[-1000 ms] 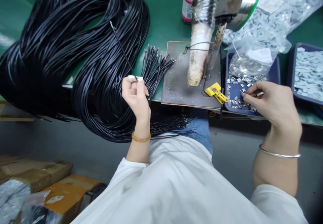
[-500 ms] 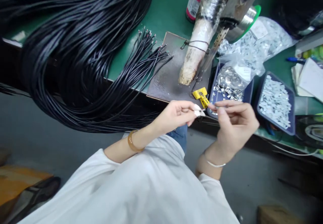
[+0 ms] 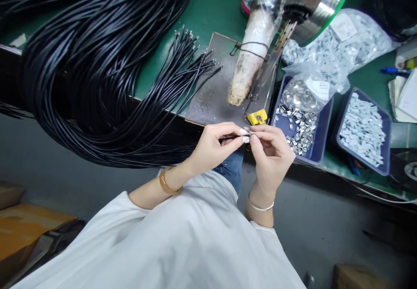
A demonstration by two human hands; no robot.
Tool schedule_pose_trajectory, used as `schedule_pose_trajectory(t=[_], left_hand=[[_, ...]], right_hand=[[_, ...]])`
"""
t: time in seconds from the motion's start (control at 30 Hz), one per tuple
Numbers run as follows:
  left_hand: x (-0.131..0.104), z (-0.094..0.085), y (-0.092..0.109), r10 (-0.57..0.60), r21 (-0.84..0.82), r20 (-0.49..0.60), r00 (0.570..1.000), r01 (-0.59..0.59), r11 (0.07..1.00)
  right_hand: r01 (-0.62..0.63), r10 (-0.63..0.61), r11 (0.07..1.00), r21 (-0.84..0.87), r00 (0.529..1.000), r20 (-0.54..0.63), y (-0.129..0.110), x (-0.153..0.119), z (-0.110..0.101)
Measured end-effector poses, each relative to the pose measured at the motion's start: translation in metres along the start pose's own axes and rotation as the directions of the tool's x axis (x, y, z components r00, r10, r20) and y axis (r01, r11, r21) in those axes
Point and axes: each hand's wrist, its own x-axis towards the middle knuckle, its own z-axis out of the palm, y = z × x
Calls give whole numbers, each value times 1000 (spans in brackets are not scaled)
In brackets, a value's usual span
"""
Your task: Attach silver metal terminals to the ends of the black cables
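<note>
One black cable (image 3: pixel 225 138) was pinched in the fingers of the left hand (image 3: pixel 211 147) by the front edge of the tabletop (image 3: pixel 213 2), right hand (image 3: pixel 270 152) at its end, hold unclear; many metal connectors (image 3: pixel 301 141) lay unused.

Black cables (image 3: pixel 107 63), trays (image 3: pixel 323 128) on green bench (image 3: pixel 215 6)

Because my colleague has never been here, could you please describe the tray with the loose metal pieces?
On the green table, find the dark board. Just right of it, near the person's right hand, stands a blue tray. Unlike the second tray farther right, filled with pale pieces, it holds shiny metal pieces and a clear bag.
</note>
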Motion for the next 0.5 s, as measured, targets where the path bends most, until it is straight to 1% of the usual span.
schedule_pose_trajectory(t=[0.1,0.17,0.33,0.4,0.47,0.5], left_hand=[[-1,-4,0,109,169,39,993,-114,979],[-1,-6,0,163,220,63,985,-173,960],[-2,-7,-3,244,303,89,966,-260,917],[-2,-8,-6,299,390,120,947,-322,863],[-3,-9,-9,353,523,157,922,-381,762],[-3,-9,-10,364,579,171,916,-392,715]], right_hand=[[-38,37,999,19,998,44,2,1,-4],[-57,54,998,26,996,73,3,2,-6],[-45,40,998,41,993,113,6,4,-9],[-30,29,1000,8,992,124,5,4,-10],[7,5,996,-94,992,125,2,3,-10],[26,-8,989,-146,993,120,1,3,-9]])
